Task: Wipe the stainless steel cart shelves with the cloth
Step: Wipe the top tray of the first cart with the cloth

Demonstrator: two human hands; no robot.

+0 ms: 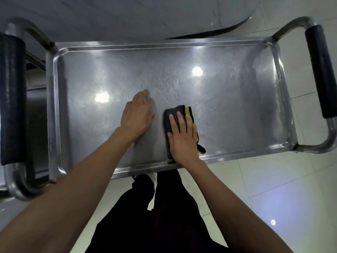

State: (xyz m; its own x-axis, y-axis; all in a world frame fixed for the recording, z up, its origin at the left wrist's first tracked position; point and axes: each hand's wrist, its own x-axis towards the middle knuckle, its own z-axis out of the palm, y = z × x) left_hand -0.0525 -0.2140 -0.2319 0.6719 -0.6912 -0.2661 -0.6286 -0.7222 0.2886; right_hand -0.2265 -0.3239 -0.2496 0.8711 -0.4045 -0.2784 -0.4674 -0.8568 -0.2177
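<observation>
The stainless steel cart's top shelf [228, 92] fills the middle of the head view, a shallow tray with a raised rim. A folded dark grey cloth [175, 111] with a yellow edge lies on it near the front rim. My right hand [183, 137] presses flat on the cloth, fingers spread and pointing away from me. My left hand [138, 115] rests flat on the bare steel just left of the cloth, holding nothing, a small gap between them.
Tubular handles with black foam grips stand at both ends, the left grip [11, 99] and the right grip [321, 70]. A lower shelf [36, 114] shows under the left handle. My dark trousers [164, 212] stand at the front rim on the white tile floor [273, 179].
</observation>
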